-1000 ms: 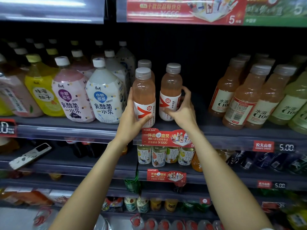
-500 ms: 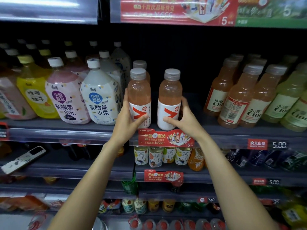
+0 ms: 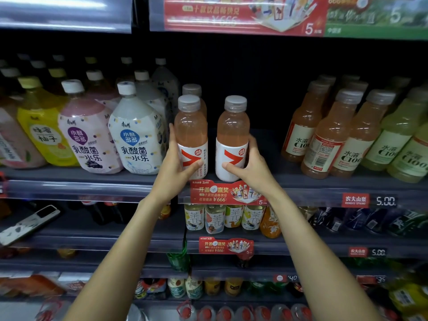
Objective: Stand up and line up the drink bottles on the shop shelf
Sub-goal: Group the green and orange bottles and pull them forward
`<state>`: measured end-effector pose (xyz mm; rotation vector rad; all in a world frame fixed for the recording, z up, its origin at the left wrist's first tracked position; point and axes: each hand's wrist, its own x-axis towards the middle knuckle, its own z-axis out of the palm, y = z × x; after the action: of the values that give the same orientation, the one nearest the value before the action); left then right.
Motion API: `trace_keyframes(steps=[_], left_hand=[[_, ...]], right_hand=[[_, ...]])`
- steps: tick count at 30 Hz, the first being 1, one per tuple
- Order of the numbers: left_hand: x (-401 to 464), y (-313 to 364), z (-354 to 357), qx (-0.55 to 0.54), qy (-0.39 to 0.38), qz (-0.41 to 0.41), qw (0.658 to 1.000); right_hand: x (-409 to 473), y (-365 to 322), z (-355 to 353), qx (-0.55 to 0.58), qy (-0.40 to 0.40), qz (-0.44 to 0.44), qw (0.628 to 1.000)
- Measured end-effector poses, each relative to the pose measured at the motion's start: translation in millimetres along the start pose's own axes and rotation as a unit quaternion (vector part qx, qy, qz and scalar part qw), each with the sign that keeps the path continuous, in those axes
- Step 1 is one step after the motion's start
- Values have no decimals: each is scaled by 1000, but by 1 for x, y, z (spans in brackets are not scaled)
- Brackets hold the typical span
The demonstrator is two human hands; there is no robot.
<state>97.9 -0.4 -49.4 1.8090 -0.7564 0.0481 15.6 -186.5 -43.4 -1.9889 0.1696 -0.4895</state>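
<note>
Both hands are recorded at the front of the middle shelf (image 3: 92, 177), each wrapped around one pink drink bottle. Left hand (image 3: 176, 167): fingers curled round the label of the left pink bottle (image 3: 191, 135), thumb laid across the red mark on the front. Right hand (image 3: 249, 169): closed likewise on the right pink bottle (image 3: 232, 137), thumb on the white label. Both bottles are held upright, side by side with a narrow gap between them, bases at the near edge of the shelf just above a red promotional tag (image 3: 222, 193). A third pink bottle (image 3: 193, 90) is seen directly behind the left one, only its cap and shoulder showing.

Large items, left of the hands: a white round-bodied bottle (image 3: 136, 135), a pink-topped one (image 3: 85, 130) and a yellow one (image 3: 41, 130), with further rows behind.

Right, well apart from the held pair: orange C100 bottles (image 3: 328, 135), leaning, and pale green ones (image 3: 398, 135) at the far right.

Lower shelf: small tea bottles (image 3: 217, 218) in a row beneath the tag.

Small items: a price label reading 5.00 (image 3: 385, 201) on the shelf rail at right.
</note>
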Motion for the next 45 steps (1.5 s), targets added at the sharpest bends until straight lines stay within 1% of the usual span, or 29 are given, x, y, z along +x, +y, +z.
trace_keyframes(steps=[4, 8, 10, 12, 14, 16, 17, 19, 20, 21, 22, 23, 25, 27, 28, 30, 33, 35, 37, 38, 39, 42, 44, 45], left_hand=[[0, -1, 0, 1, -8, 0, 1000], [-7, 2, 3, 13, 27, 15, 999], [-18, 7, 11, 55, 83, 39, 994], [-33, 16, 26, 109, 176, 70, 976], [-46, 31, 46, 146, 243, 140, 949], [-49, 48, 67, 168, 267, 230, 921], [-49, 57, 75, 166, 269, 266, 911], [-45, 78, 96, 137, 246, 324, 903], [-43, 88, 106, 119, 216, 345, 906], [-39, 98, 118, 100, 169, 352, 915], [-33, 106, 133, 87, 112, 340, 930], [-24, 111, 148, 78, 56, 305, 947], [-1, 118, 179, 46, -22, 190, 980], [21, 115, 208, 22, -49, 86, 995], [28, 114, 223, 17, -48, 59, 997], [35, 110, 244, 5, -13, 39, 999], [38, 106, 268, 25, 70, 19, 997], [41, 106, 276, 52, 104, 13, 993], [43, 106, 280, 54, 127, 15, 990], [44, 105, 277, 35, 119, 18, 992], [44, 103, 271, 7, 96, 20, 995], [40, 94, 243, -63, -13, 22, 998], [37, 93, 220, -100, -85, -6, 991], [36, 92, 208, -107, -103, -21, 989]], right_hand=[[-2, -1, 2, 9, -1, 3, 1000], [-13, -1, -4, 6, -22, -10, 1000], [-24, 0, -14, -33, 10, -17, 999], [-40, 0, -30, -78, 54, -46, 994], [-57, 1, -48, -109, 98, -87, 985], [-71, 7, -72, -141, 145, -115, 973], [-76, 11, -83, -155, 163, -122, 967], [-83, 19, -107, -171, 194, -121, 958], [-85, 23, -117, -175, 206, -119, 955], [-85, 27, -128, -179, 217, -114, 953], [-85, 32, -140, -182, 226, -107, 951], [-83, 36, -148, -181, 231, -96, 951], [-78, 42, -164, -180, 232, -70, 953], [-72, 48, -173, -177, 226, -48, 957], [-70, 51, -179, -174, 221, -37, 959], [-67, 58, -186, -162, 205, -19, 965], [-62, 67, -194, -147, 168, -21, 975], [-59, 70, -196, -134, 138, -32, 981], [-58, 74, -200, -120, 116, -39, 985], [-58, 74, -201, -119, 113, -40, 986], [-57, 74, -202, -117, 111, -41, 986], [-53, 73, -205, -102, 85, -55, 990], [-48, 73, -202, -64, 36, -57, 996], [-45, 71, -199, -33, 6, -51, 998]])
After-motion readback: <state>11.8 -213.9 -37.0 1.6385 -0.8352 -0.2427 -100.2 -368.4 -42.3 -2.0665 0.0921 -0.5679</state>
